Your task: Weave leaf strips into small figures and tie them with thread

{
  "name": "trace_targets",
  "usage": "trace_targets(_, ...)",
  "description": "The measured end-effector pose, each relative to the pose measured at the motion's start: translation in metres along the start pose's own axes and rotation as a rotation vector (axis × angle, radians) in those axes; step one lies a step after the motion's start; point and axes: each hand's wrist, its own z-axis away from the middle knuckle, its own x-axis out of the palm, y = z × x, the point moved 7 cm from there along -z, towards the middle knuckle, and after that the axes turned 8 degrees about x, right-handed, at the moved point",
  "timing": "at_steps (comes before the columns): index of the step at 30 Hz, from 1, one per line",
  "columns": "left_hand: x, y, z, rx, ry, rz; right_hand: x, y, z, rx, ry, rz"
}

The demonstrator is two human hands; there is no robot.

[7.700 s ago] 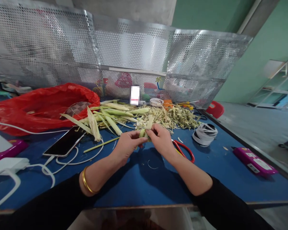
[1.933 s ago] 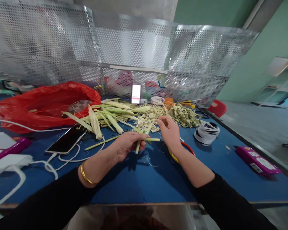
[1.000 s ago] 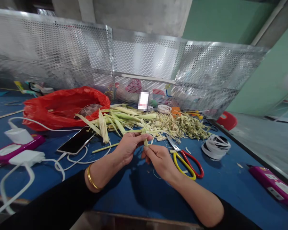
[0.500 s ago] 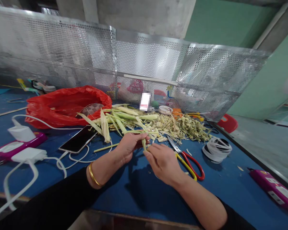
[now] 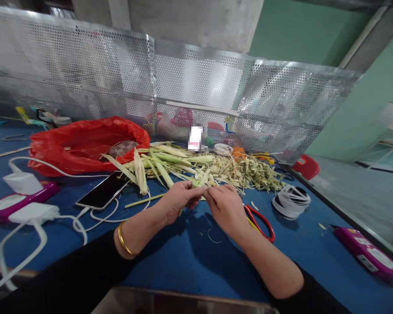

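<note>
Both hands meet over the near edge of a pile of green and pale corn husks [image 5: 170, 163]. My left hand [image 5: 180, 199], with a gold bangle at the wrist, pinches a narrow corn husk strip [image 5: 203, 198], mostly hidden by the fingers. Against it, the fingertips of my right hand [image 5: 227, 207] are closed on the same strip. Scissors [image 5: 263, 224] with red and yellow handles lie beside my right hand, which covers their blades. Shredded dry husk [image 5: 229, 170] and a heap of dried greenish plant bits [image 5: 260, 174] spread behind the hands.
To the left are a red plastic bag [image 5: 49, 152], a phone [image 5: 103, 192] on a cable, and white chargers [image 5: 34, 213]. A spool of white tape [image 5: 291, 202] and a purple device [image 5: 368, 253] lie right. A perforated metal screen [image 5: 196, 78] stands behind.
My hands have drawn together, and the strip visible between them is now mostly covered. My right hand has shifted slightly right and up, over the scissor blades. The view has turned a little.
</note>
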Motion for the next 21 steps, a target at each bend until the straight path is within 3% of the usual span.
trace_targets(5, -0.002, 0.001, -0.001, 0.011, 0.009, -0.082, -0.007, -0.005, 0.000, -0.038, -0.012, 0.015)
trace_targets(12, -0.009, 0.007, -0.005, -0.044, -0.007, -0.097, -0.017, 0.001, -0.002, 0.061, -0.105, -0.122)
trace_targets(17, -0.011, 0.011, -0.005, -0.031, 0.010, -0.114, 0.006, 0.025, -0.004, 0.360, -0.295, -0.584)
trace_targets(21, 0.001, 0.010, 0.002, -0.080, -0.163, -0.117, 0.024, 0.045, 0.000, 0.703, -0.272, -1.137)
